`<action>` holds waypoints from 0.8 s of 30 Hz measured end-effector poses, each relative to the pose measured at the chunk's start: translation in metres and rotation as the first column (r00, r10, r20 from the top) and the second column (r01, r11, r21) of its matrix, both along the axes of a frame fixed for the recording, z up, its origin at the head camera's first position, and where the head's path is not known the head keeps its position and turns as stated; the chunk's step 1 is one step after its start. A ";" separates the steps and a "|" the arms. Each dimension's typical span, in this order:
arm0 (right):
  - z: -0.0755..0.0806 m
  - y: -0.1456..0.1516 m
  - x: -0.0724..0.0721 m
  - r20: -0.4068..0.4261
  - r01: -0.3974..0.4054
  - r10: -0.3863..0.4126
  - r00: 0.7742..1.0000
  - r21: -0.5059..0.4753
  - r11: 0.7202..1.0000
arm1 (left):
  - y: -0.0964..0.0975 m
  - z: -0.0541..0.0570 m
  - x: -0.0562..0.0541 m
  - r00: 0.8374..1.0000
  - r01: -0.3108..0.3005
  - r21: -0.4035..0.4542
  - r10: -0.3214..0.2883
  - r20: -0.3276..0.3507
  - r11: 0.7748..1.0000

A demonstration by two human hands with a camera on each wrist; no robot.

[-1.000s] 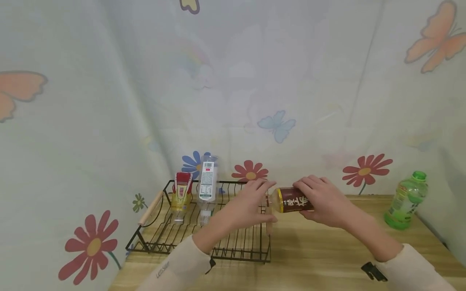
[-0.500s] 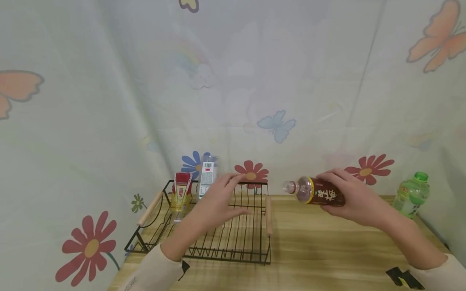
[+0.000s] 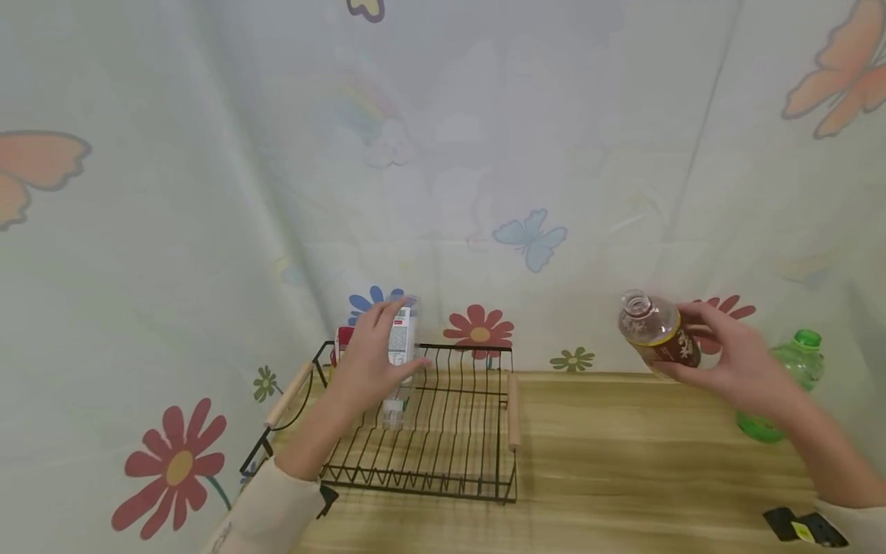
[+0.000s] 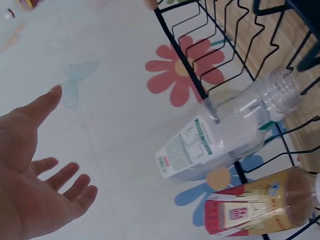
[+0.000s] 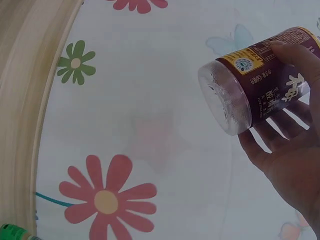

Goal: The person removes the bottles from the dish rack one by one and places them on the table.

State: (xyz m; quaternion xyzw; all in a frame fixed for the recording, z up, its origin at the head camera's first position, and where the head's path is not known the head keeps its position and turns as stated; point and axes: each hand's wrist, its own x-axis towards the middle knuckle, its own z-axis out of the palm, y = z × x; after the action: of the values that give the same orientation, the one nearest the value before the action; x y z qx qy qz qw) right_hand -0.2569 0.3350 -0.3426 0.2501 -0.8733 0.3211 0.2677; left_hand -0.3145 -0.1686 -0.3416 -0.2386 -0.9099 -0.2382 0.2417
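Note:
My right hand (image 3: 737,358) grips a clear plastic bottle with a dark brown label (image 3: 674,342), raised above the table and tilted with its uncapped mouth to the upper left. The base of this bottle (image 5: 225,97) shows in the right wrist view. Over the left part of a black wire dish rack (image 3: 464,347), my left hand (image 3: 370,358) holds nothing, thumb and fingers spread. Near it a clear bottle with a white label (image 3: 401,335) leans mouth-down in the rack. Beside that bottle, a red-and-yellow-labelled bottle (image 4: 250,210) also leans mouth-down, mostly hidden by my hand in the head view.
A green bottle (image 3: 764,428) stands at the table's right end, partly behind my right wrist. Wooden handles (image 3: 513,412) form the rack's sides. A printed curtain (image 3: 588,154) closes off the back of the wooden table (image 3: 623,469).
My right hand has carried the brown-labelled bottle to the right and turned it from lying level to mouth-up. My left hand has drawn away from its neck, moving left over the rack.

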 end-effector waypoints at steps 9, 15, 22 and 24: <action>-0.014 0.033 0.000 0.122 0.116 -0.103 0.987 -0.104 0.988 | -0.010 -0.019 -0.018 0.988 -0.139 0.183 0.124 0.092 0.973; -0.024 0.047 0.001 0.148 0.128 -0.104 0.984 -0.160 0.979 | -0.013 -0.044 -0.030 0.970 -0.215 0.260 0.175 0.168 0.941; -0.047 0.063 -0.002 0.204 0.189 -0.151 0.967 -0.182 0.965 | -0.015 -0.064 -0.037 0.959 -0.246 0.323 0.179 0.222 0.914; -0.054 0.067 -0.003 0.217 0.201 -0.157 0.963 -0.199 0.959 | -0.015 -0.067 -0.039 0.955 -0.259 0.324 0.190 0.228 0.910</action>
State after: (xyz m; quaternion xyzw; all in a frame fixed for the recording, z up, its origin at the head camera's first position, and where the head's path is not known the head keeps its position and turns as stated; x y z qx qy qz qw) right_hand -0.2600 0.4024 -0.3967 0.1051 -0.8740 0.4133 0.2329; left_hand -0.3530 -0.1840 -0.4090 -0.0611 -0.8932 -0.3888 0.2176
